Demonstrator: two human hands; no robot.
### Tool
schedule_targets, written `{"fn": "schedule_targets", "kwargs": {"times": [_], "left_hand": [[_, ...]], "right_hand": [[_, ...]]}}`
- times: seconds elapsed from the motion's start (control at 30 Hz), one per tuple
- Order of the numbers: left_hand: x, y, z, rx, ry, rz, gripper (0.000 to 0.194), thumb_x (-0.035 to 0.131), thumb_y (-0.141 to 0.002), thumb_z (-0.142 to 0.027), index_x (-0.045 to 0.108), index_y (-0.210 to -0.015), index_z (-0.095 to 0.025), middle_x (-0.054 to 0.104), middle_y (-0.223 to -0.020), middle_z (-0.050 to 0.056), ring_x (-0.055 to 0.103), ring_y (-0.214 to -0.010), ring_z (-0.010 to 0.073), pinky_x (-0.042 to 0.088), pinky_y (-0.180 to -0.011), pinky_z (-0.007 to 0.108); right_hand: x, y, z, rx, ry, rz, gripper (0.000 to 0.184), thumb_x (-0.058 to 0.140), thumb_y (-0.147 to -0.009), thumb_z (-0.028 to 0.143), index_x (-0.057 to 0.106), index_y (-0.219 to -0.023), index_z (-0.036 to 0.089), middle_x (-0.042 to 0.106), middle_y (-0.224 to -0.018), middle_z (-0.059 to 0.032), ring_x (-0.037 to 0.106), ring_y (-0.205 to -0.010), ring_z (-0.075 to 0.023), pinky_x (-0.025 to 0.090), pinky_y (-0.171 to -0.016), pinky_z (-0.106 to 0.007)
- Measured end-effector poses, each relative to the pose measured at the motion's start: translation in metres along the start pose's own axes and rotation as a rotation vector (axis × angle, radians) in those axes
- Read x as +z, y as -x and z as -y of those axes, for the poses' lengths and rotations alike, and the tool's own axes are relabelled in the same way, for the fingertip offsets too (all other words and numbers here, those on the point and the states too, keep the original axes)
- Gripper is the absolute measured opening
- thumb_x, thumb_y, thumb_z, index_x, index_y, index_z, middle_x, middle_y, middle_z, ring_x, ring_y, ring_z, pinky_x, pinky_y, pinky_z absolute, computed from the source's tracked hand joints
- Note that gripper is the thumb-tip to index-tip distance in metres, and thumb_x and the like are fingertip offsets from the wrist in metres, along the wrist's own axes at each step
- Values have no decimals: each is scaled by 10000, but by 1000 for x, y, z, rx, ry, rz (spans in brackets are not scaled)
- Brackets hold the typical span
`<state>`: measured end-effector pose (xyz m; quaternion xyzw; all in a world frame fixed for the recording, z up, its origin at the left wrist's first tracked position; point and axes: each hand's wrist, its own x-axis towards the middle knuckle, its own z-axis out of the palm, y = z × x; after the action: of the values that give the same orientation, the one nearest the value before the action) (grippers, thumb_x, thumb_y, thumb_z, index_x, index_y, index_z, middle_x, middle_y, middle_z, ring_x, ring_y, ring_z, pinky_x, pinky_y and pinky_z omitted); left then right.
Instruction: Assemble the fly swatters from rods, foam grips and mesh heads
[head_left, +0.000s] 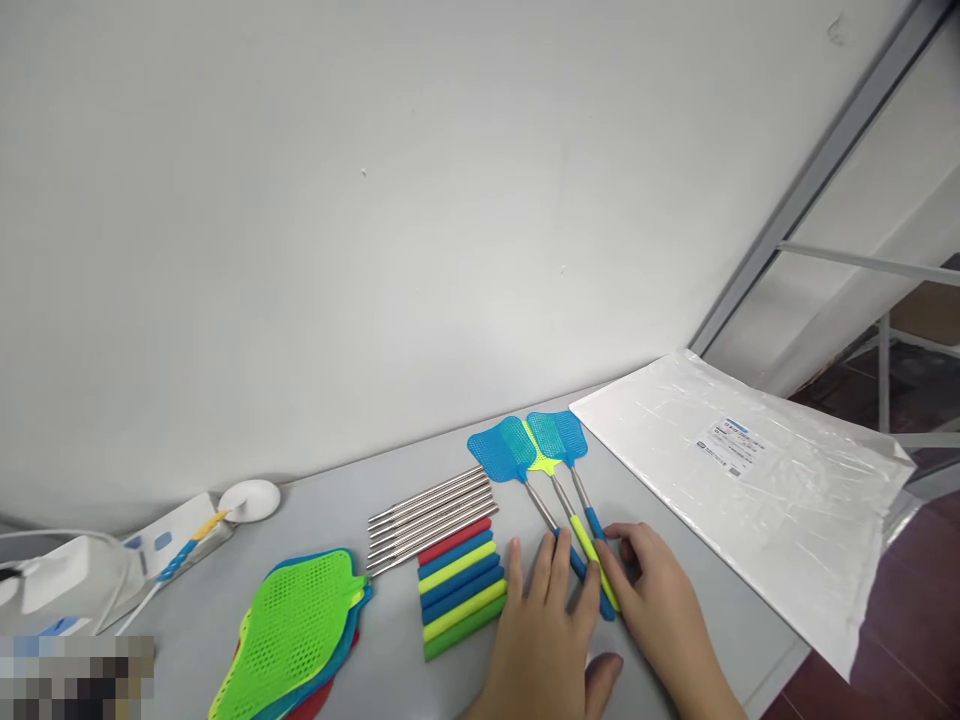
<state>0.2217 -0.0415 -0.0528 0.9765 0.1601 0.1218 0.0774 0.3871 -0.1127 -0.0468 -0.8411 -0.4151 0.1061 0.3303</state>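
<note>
The bag (720, 470) lies flat, contents hidden; the left hand (538, 635) spreads loosely over swatters (555, 438); the right hand (654, 592) half-curls there, hold unclear.

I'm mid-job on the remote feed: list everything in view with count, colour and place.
Assembled swatters: three; two blue heads, one yellow-green; centre right
Metal rods: several, silver, left of the swatters
Handle sleeves: seven; red, green, two yellow, three blue; below the rods
Loose swatter heads: stack, count unclear; green on top, blue, yellow, red beneath; front left
Bag: one, white, labelled, right
Round object: one, white, back left
Power strip: one, white, far left
Cable: one, white with blue-yellow wrap, left
Table: one, grey, beneath
Wall: one, white, behind
Left hand: one, by the sleeves and swatter handles
Right hand: one, at the swatter handles
</note>
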Motion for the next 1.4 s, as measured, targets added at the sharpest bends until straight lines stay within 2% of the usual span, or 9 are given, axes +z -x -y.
{"fn": "schedule_targets", "kwargs": {"times": [0.13, 0.2, 0.33, 0.4, 0.6, 0.8, 0.93, 1.13, 1.4], "left_hand": [[7, 0, 3, 17, -119, -22, 665, 498, -905, -531, 375, -1478, -217, 359, -1542, 228, 371, -1397, 387, 217, -1088, 661], [8, 0, 5, 32, -188, -63, 612, 477, -913, -551, 440, -1426, -219, 430, -1500, 221, 417, -1367, 369, 142, -1121, 639], [5, -1, 6, 69, -266, -141, 570, 409, -927, -626, 534, -1322, -235, 544, -1409, 190, 488, -1299, 343, -106, -1138, 606], [2, -3, 5, 70, -274, -143, 560, 395, -932, -634, 547, -1301, -241, 569, -1385, 174, 506, -1275, 330, -135, -1132, 605], [-1, -6, -1, 33, -193, -187, 538, 423, -929, -606, 559, -1301, -242, 564, -1389, 161, 496, -1264, 326, -60, -1144, 594], [-10, -4, -7, -11, -41, -145, 499, 398, -977, -455, 475, -1409, -216, 500, -1451, 138, 432, -1326, 316, 196, -1118, 581], [-11, -6, -12, -74, 30, -127, 504, 430, -976, -428, 454, -1427, -205, 517, -1418, 140, 473, -1282, 318, 300, -1094, 581], [-13, -8, -13, -78, 70, -103, 482, 450, -967, -411, 476, -1392, -185, 497, -1420, 150, 468, -1271, 330, 346, -1071, 582], [-20, -11, -16, -77, 57, -69, 502, 435, -971, -437, 449, -1405, -185, 507, -1383, 148, 486, -1212, 326, 337, -1051, 587]], "right_hand": [[1, -1, -1, 37, -9, 5, 291, 492, -906, 516, 616, -962, 259, 629, -884, -55, 595, -840, -252, 468, -731, -363], [2, -1, -2, 45, -10, -3, 285, 508, -894, 514, 625, -953, 260, 634, -872, -58, 600, -834, -257, 474, -720, -363], [2, -1, -2, 33, -15, -11, 276, 516, -891, 506, 627, -935, 257, 628, -830, -49, 600, -785, -246, 480, -689, -355], [1, -1, -2, 21, -16, -21, 274, 514, -898, 499, 624, -939, 251, 623, -826, -43, 596, -766, -233, 478, -675, -347], [1, 4, -4, -25, 26, 2, 268, 489, -927, 472, 614, -976, 241, 588, -801, -25, 576, -745, -213, 460, -670, -337], [4, 4, -2, 0, 72, -5, 286, 465, -931, 483, 591, -1021, 243, 596, -799, -19, 585, -747, -217, 442, -676, -338], [4, 3, 1, 23, 86, 5, 291, 461, -924, 497, 575, -1017, 246, 548, -647, 25, 565, -607, -206, 382, -573, -311], [3, 3, 4, 26, 81, 4, 308, 446, -927, 519, 570, -1006, 249, 530, -603, 40, 564, -572, -199, 359, -554, -298], [1, 5, -2, 22, 44, 24, 324, 431, -934, 523, 576, -1041, 253, 578, -629, 35, 593, -592, -199, 395, -559, -295]]}}
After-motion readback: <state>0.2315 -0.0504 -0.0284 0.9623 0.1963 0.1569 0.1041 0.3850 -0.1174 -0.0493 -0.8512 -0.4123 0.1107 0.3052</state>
